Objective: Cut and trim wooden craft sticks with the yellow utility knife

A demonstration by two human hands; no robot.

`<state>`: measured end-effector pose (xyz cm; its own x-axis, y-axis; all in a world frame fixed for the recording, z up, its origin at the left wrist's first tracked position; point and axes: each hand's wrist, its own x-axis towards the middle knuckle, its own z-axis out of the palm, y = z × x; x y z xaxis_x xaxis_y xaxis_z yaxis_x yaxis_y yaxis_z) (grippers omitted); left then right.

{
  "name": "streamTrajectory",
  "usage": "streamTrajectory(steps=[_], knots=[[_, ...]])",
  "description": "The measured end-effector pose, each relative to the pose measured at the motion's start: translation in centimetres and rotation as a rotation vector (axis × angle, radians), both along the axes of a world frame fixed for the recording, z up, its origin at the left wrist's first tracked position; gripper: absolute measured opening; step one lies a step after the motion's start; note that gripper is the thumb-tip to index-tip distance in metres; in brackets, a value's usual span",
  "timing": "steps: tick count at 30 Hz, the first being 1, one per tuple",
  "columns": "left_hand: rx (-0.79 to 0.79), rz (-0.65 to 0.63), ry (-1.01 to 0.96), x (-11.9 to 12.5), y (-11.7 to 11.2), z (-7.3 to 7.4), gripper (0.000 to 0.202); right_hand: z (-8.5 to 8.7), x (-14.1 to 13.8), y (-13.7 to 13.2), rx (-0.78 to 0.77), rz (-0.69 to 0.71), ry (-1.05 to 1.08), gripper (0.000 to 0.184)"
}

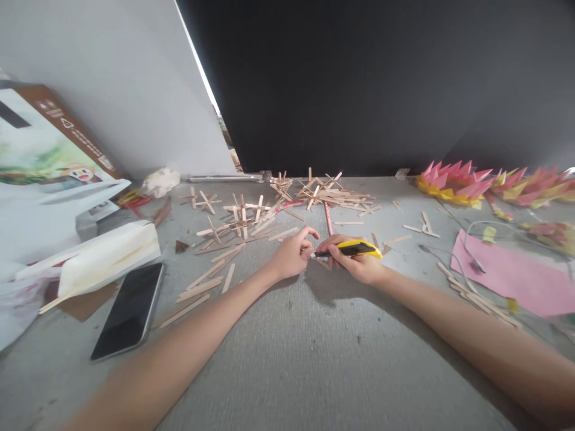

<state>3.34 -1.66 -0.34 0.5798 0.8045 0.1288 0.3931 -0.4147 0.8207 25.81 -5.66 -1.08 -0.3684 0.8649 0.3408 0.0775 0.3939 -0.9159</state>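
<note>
Presently, I am viewing 2 bare hands above a grey tabletop. Item 1: right hand, closing thumb and fingers around a yellow-and-black cutter, whose tip is pointing toward the left hand. Item 2: left hand, its fingers curling just beside that tip; whether they are pinching anything, I cannot tell. Item 3: wooden sticks, lying crossed and heaped beyond both hands, more of them scattering down beside the left forearm. Item 4: 1 slim reddish rod, extending away behind the right hand. Item 5: 1 phone, lying dark-screened to the left of the left forearm. Item 6: 1 pink sheet, lying flat at the right, a pale cable crossing it. Item 7: pink-and-yellow paper pieces, showing pointed tips, sitting at the far right. Item 8: 1 crumpled white wad, resting at the back left.
</note>
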Motion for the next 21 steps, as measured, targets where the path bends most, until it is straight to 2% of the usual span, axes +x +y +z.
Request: streamTrajectory(steps=[9,16,18,21], knots=[[-0.011,0.006,-0.004,-0.04,0.03,0.02,0.022,0.33,-0.31,-0.27,0.082,0.004,-0.062,0.035],[0.007,-0.01,0.01,-0.07,-0.06,-0.2,0.021,0.24,-0.05,-0.63,0.284,-0.045,-0.085,0.028],[-0.034,0.028,-0.056,-0.04,0.02,-0.16,0.022,0.36,-0.02,-0.72,0.347,-0.06,-0.091,0.024],[-0.165,0.157,-0.296,0.16,0.36,-0.11,0.031,0.38,-0.09,-0.6,0.426,-0.107,-0.069,0.02]])
